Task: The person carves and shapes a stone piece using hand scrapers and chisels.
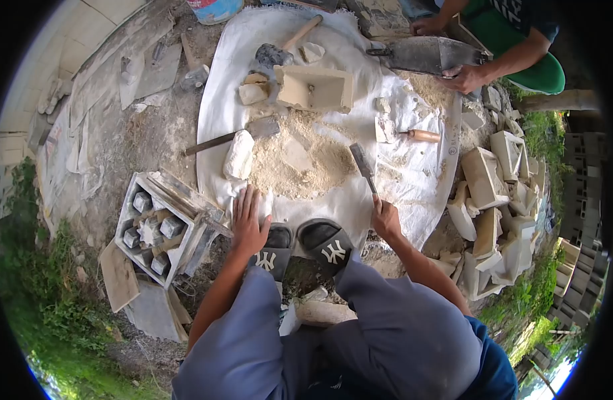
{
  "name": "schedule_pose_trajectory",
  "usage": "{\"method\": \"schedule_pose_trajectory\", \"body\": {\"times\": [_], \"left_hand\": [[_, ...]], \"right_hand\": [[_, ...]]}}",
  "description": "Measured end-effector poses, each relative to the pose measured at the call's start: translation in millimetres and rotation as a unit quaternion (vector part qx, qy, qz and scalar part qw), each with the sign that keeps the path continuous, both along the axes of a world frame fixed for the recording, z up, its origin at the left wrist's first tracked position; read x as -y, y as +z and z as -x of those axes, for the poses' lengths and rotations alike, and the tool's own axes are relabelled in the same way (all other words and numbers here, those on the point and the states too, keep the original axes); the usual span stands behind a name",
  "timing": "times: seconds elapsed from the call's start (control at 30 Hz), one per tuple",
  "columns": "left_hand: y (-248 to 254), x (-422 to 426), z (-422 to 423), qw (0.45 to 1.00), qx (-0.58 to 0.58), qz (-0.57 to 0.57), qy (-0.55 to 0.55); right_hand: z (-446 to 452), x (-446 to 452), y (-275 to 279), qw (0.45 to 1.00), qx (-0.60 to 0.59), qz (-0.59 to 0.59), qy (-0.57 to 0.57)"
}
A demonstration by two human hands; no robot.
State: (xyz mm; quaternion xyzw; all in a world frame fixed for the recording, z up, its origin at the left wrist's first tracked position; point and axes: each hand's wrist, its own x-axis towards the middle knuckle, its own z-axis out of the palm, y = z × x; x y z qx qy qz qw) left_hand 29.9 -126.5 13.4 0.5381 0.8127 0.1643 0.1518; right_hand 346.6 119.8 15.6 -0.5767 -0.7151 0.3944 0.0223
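You grip 1 flat grey metal tool (pixel 362 160), its long rectangular blade narrowing to a thin shank, with your right hand (pixel 385 219) closed around the near end. The tool slants over the white woven sheet (pixel 223 67), blade beside the pale beige powder (pixel 323 167). Your left hand (pixel 248 215) is palm down, fingers extended, gripping nothing, just beside 1 chunky off-white stone block (pixel 239 155). Past the powder sits 1 open beige rectangular box (pixel 291 90). Count 2 grey-headed hammers with wooden handles (pixel 274 55) and 2 black sandals with white lettering (pixel 333 255).
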Motion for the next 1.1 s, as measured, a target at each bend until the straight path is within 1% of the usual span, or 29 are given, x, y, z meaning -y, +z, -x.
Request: {"method": "schedule_pose_trajectory", "body": {"times": [0.07,0.13,0.23,0.27,0.37,0.4,0.5,0.53,0.57,0.63,0.67,0.7,0.77,0.8,0.83,0.93,0.97,1.03,1.07,1.1], "left_hand": [[0,2,1,1.0,-0.003,-0.003,-0.006],[-1,2,2,1.0,-0.005,-0.006,-0.002],[-2,3,1,1.0,-0.013,-0.013,0.0],[-3,2,1,1.0,-0.022,-0.011,-0.001],[-1,3,1,1.0,-0.005,-0.018,0.0],[-2,4,1,1.0,0.006,-0.01,0.006],[-3,3,0,1.0,0.001,-0.014,0.007],[-3,2,0,1.0,-0.008,-0.004,0.004],[-3,2,0,1.0,-0.006,-0.006,0.002],[-2,3,1,1.0,-0.002,-0.002,0.001],[-1,8,0,1.0,0.001,0.005,0.0],[-1,10,-2,1.0,0.005,0.007,0.001],[-1,-2,2,1.0,0.004,-0.007,0.006],[-2,-1,1,1.0,-0.001,-0.009,0.005],[-2,2,1,1.0,-0.006,-0.007,0.002],[-1,4,1,1.0,0.0,-0.012,0.001],[1,3,1,1.0,0.009,-0.023,-0.001],[0,-1,0,1.0,-0.001,-0.026,0.003],[-1,1,-1,1.0,-0.001,-0.024,0.003],[-1,2,0,1.0,-0.002,-0.02,0.001]], "right_hand": [[-2,1,0,1.0,0.015,0.003,0.015],[1,4,23,0.999,-0.005,-0.043,0.008],[-6,8,8,0.998,-0.011,-0.059,0.033],[-4,3,-6,0.997,0.023,-0.057,0.043],[7,-1,21,0.999,0.014,-0.029,0.035],[7,3,20,0.998,0.008,-0.055,0.019],[10,9,16,0.999,0.019,-0.034,0.03],[15,3,13,0.998,0.063,-0.015,0.026],[12,2,13,0.998,0.064,-0.017,0.024],[15,1,23,0.999,0.018,-0.006,0.029],[15,5,24,0.999,0.013,-0.026,0.027],[12,12,19,0.999,0.015,-0.021,0.025],[18,3,10,0.997,0.031,-0.043,0.064],[26,-5,12,0.994,0.089,0.021,0.064],[25,-5,17,0.994,0.09,0.022,0.064],[30,0,27,0.999,0.017,-0.008,0.038],[29,5,20,0.999,0.018,-0.004,0.036],[36,-6,9,0.995,0.055,-0.037,0.078],[37,-13,3,0.993,0.088,0.008,0.073],[37,-13,11,0.994,0.087,0.009,0.072]]}}
